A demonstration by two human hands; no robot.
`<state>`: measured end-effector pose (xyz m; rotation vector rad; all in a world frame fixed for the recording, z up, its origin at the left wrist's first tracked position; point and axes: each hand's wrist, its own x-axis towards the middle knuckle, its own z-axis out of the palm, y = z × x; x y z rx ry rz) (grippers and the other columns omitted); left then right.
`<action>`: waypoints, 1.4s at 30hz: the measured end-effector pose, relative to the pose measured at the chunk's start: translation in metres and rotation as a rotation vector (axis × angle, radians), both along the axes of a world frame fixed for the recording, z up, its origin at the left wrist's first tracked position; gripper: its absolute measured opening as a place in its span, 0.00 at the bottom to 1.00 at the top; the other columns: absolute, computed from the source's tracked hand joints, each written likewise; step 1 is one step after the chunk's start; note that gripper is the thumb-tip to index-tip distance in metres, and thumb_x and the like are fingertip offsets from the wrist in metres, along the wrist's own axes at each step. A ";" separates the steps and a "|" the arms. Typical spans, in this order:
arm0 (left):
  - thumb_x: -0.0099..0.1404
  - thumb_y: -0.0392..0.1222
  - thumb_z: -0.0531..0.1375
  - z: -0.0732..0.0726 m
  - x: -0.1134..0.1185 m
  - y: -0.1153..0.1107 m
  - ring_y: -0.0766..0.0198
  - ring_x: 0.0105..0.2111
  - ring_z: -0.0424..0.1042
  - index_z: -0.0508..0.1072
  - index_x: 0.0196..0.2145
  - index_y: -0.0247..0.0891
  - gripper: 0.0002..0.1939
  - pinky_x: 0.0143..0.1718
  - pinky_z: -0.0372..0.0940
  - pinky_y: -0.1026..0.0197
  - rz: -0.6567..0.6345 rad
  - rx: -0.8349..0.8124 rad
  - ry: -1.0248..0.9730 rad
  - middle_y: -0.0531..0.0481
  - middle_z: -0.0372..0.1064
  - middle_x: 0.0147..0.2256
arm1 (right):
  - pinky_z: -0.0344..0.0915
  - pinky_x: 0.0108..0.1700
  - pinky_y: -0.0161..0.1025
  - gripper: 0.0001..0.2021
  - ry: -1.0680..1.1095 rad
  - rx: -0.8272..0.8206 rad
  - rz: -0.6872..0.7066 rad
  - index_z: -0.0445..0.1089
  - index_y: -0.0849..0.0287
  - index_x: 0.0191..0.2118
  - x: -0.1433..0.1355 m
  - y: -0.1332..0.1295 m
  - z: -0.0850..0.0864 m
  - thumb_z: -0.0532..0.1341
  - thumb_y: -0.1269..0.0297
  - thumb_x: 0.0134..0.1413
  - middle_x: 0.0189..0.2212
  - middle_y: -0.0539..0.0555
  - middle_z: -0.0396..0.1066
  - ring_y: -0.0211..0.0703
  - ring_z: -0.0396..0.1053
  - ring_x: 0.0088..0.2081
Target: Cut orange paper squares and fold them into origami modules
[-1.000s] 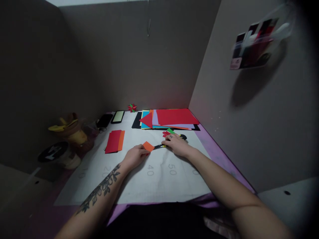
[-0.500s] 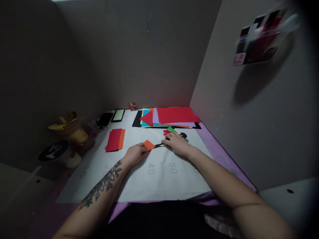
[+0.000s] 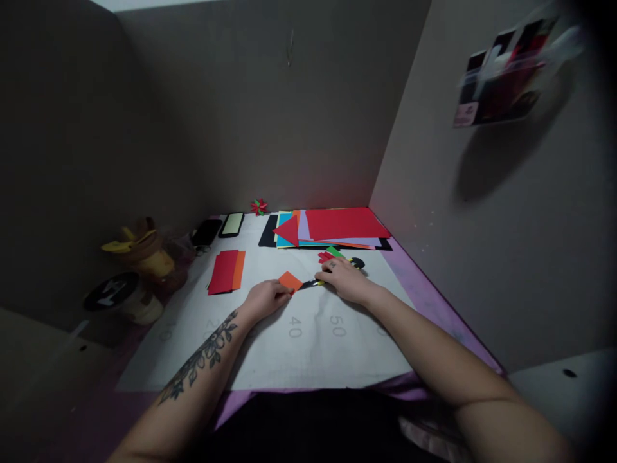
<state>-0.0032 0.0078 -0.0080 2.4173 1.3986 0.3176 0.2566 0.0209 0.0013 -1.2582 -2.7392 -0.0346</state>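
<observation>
My left hand [image 3: 268, 298] pinches the lower edge of a small orange paper [image 3: 290, 281] above the white mat [image 3: 270, 360]. To its right, my right hand [image 3: 343, 278] is closed round a pair of scissors [image 3: 308, 283] with dark blades and black-and-yellow handles. The blade tips point left and meet or nearly meet the orange paper's right side. Just beyond my right hand lie small red strips [image 3: 324, 256] and a green piece of paper [image 3: 333, 251]. A stack of red and orange paper pieces [image 3: 224, 272] rests to the left of my left hand.
Large coloured sheets [image 3: 344, 224] are piled at the back, with a red triangle [image 3: 288, 231] on them. A paper star [image 3: 259, 206], a phone [image 3: 232, 224] and a black item [image 3: 207, 232] lie back left. Containers [image 3: 149, 260] stand at left; a clear holder [image 3: 501, 80] hangs on the right wall.
The whole view has shifted slightly, so things appear a little further right. Both hands keep nearly the same pose around the orange paper and scissors.
</observation>
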 end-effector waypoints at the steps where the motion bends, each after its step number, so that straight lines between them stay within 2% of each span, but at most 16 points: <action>1: 0.63 0.46 0.53 0.001 0.000 0.000 0.62 0.36 0.71 0.77 0.40 0.45 0.14 0.32 0.59 0.65 0.001 -0.003 0.000 0.50 0.75 0.39 | 0.50 0.50 0.47 0.15 0.002 -0.004 -0.002 0.69 0.52 0.48 0.000 0.000 0.000 0.53 0.72 0.58 0.42 0.58 0.65 0.48 0.58 0.47; 11: 0.63 0.44 0.53 0.005 -0.001 0.000 0.62 0.37 0.72 0.76 0.43 0.45 0.15 0.32 0.59 0.66 0.010 -0.068 0.001 0.51 0.75 0.40 | 0.50 0.51 0.46 0.15 0.014 -0.007 0.004 0.69 0.52 0.48 -0.003 -0.005 -0.001 0.53 0.71 0.58 0.42 0.58 0.65 0.48 0.58 0.47; 16: 0.62 0.44 0.52 0.004 -0.001 0.000 0.62 0.36 0.72 0.77 0.41 0.44 0.15 0.32 0.59 0.65 0.015 -0.069 0.006 0.50 0.76 0.39 | 0.50 0.51 0.46 0.17 0.010 -0.019 0.012 0.68 0.52 0.49 -0.004 -0.007 0.000 0.54 0.74 0.56 0.43 0.57 0.65 0.48 0.58 0.47; 24: 0.62 0.42 0.53 0.004 -0.001 0.001 0.62 0.34 0.71 0.77 0.39 0.44 0.14 0.33 0.59 0.65 0.012 -0.060 -0.002 0.50 0.76 0.36 | 0.51 0.50 0.45 0.16 0.022 -0.016 0.025 0.68 0.53 0.48 -0.005 -0.010 0.001 0.54 0.74 0.55 0.43 0.58 0.65 0.49 0.59 0.46; 36: 0.61 0.43 0.53 0.004 -0.001 0.006 0.60 0.39 0.72 0.77 0.41 0.46 0.15 0.37 0.61 0.65 0.035 -0.114 -0.036 0.53 0.76 0.40 | 0.52 0.49 0.45 0.16 0.026 -0.029 0.022 0.68 0.52 0.48 -0.004 -0.011 0.000 0.53 0.73 0.57 0.42 0.57 0.65 0.48 0.59 0.45; 42: 0.60 0.44 0.55 0.013 -0.004 0.016 0.59 0.40 0.72 0.75 0.45 0.47 0.16 0.39 0.62 0.66 -0.073 -0.221 -0.036 0.54 0.76 0.41 | 0.52 0.49 0.45 0.17 0.015 -0.041 0.021 0.67 0.52 0.50 -0.004 -0.010 0.000 0.54 0.73 0.56 0.42 0.57 0.64 0.48 0.59 0.45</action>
